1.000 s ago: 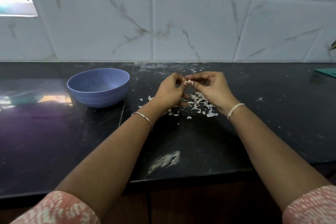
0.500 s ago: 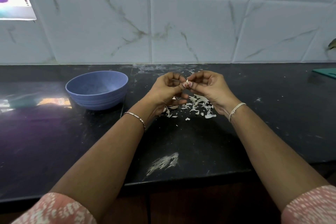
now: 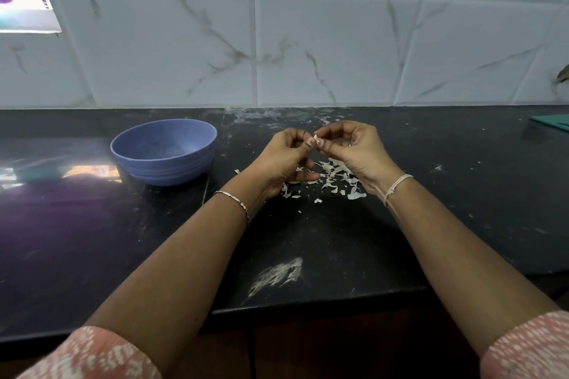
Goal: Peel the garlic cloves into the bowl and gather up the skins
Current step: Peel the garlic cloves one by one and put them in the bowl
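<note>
Garlic clove [image 3: 316, 138], small and pale, sits pinched between both hands, raised above the dark table [image 3: 338, 240] and right over the scatter of skins [image 3: 334, 177]. The left hand [image 3: 284, 158] grips it with curled fingers and its thumb pressed up against the clove; the right hand [image 3: 354, 148] closes on it from the other side, thumb and forefinger nipping at its top. How much skin is left on the clove is too small to tell. The step in hand looks like stripping the papery skin, and it goes best if the left hand only steadies the clove while the right thumbnail catches a loose edge at the tip and pulls down along the length, so the skin comes off in long strips, not crumbs. Working low over the existing pile would let the pieces fall where they can be swept up together later. The blue bowl [image 3: 163, 168] stands to the left, apart from the hands and the skins, and no cloves can be made out inside it from this angle. Once bare, the clove should probably be carried across and dropped in by the left hand, the nearer one, with no flakes clinging to the fingers.
</note>
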